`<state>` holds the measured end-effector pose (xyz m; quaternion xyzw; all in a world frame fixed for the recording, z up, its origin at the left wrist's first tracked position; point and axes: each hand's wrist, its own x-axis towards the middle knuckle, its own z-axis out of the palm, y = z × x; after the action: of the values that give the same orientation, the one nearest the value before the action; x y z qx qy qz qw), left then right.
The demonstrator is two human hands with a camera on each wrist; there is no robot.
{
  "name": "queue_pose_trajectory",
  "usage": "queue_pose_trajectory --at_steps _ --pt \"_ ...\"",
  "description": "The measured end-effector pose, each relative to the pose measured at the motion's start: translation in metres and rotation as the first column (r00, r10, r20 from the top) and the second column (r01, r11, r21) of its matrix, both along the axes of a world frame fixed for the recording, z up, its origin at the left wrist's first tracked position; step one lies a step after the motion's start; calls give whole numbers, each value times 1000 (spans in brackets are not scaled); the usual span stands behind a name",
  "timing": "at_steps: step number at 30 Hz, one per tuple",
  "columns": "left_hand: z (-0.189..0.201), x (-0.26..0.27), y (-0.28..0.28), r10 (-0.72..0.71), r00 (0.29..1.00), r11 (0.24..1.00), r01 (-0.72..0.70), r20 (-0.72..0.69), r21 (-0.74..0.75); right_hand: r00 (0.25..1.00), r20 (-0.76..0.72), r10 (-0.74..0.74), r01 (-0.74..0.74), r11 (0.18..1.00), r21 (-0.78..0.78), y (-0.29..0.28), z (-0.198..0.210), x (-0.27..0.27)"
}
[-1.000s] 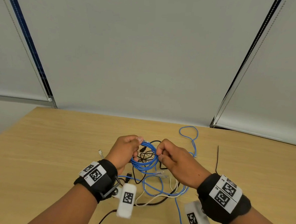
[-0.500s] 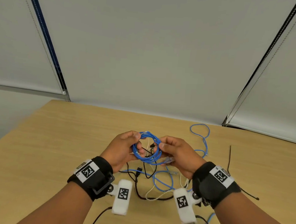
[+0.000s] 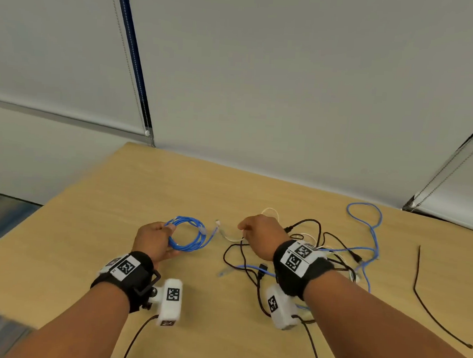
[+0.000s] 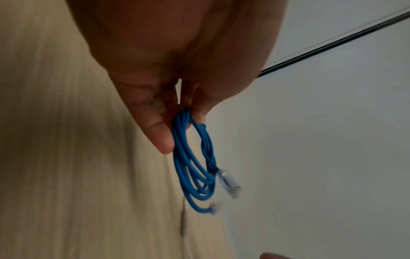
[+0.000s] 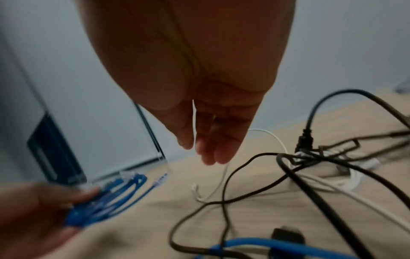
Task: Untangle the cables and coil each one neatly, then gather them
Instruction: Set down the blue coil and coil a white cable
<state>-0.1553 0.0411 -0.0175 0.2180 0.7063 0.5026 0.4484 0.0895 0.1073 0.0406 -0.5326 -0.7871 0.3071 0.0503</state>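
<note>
A small coil of blue network cable (image 3: 188, 238) (image 4: 195, 157) hangs just above the wooden table (image 3: 83, 224), left of centre. My left hand (image 3: 168, 230) (image 4: 184, 126) pinches the coil's near side between thumb and fingers; two clear plugs dangle from the coil. My right hand (image 3: 243, 230) (image 5: 206, 150) hovers over the left edge of the tangle (image 3: 316, 255) of black, white and blue cables, fingers relaxed and holding nothing. A white cable end (image 3: 226, 233) (image 5: 195, 189) lies just below those fingers. The right wrist view shows the coil (image 5: 111, 198) at lower left.
A second blue cable (image 3: 365, 228) loops out of the tangle toward the back right. A single thin black cable (image 3: 427, 298) lies apart at the far right. Window blinds stand behind the table's far edge. The table's left edge is close to my left arm.
The blue coil has come away from the tangle and my left hand has carried it to the left. My right hand has let go of it and now sits over the tangle.
</note>
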Motion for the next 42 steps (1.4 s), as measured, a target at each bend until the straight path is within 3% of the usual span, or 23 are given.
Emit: queue_pose_trajectory --at_steps 2,5,7,9,13,15,18,20,21,22,26,28,33,36,40,42 --pt "-12 -11 -2 30 998 999 -32 -57 -33 954 280 106 -138 986 97 5 -11 -13" --pt "-23 -22 -3 -39 967 996 19 -251 -82 811 574 112 -232 963 139 10 -23 -22" --pt "-24 -26 -4 -96 943 991 61 -318 -118 746 662 74 -231 961 153 14 -28 -23" --pt "-23 -30 -2 -135 922 985 86 -363 -148 731 680 61 -242 954 175 19 -30 -18" --pt "-9 -20 4 -219 803 976 179 -555 -126 822 562 95 -287 921 265 27 -18 -9" --pt "5 1 9 -284 727 943 330 -625 -45 906 412 98 -234 927 293 27 -5 -4" --pt "31 45 17 -479 556 762 648 -679 -8 985 160 59 -108 944 313 25 20 7" --pt "46 72 20 -576 401 646 757 -713 -96 999 3 34 -33 945 326 23 40 19" --pt "52 82 22 -589 375 618 780 -716 -99 997 -74 16 10 945 326 22 50 27" --pt "60 91 23 -585 408 615 786 -701 -56 990 -142 -2 48 944 325 20 61 36" --pt "92 114 34 -533 704 658 694 -470 292 965 -262 6 60 968 245 9 93 82" --pt "114 126 36 -545 780 640 624 -306 449 963 -269 14 38 982 187 3 96 105" --pt "165 149 31 -585 810 620 425 29 659 953 -295 -66 128 973 195 4 90 138" --pt "194 160 28 -633 740 586 268 227 765 920 -373 -119 182 973 139 1 86 158" --pt "215 170 29 -677 644 529 92 355 843 834 -541 -110 122 992 -13 -15 80 164" --pt "216 174 33 -620 686 530 7 381 848 838 -540 -78 77 997 -24 -24 75 161"
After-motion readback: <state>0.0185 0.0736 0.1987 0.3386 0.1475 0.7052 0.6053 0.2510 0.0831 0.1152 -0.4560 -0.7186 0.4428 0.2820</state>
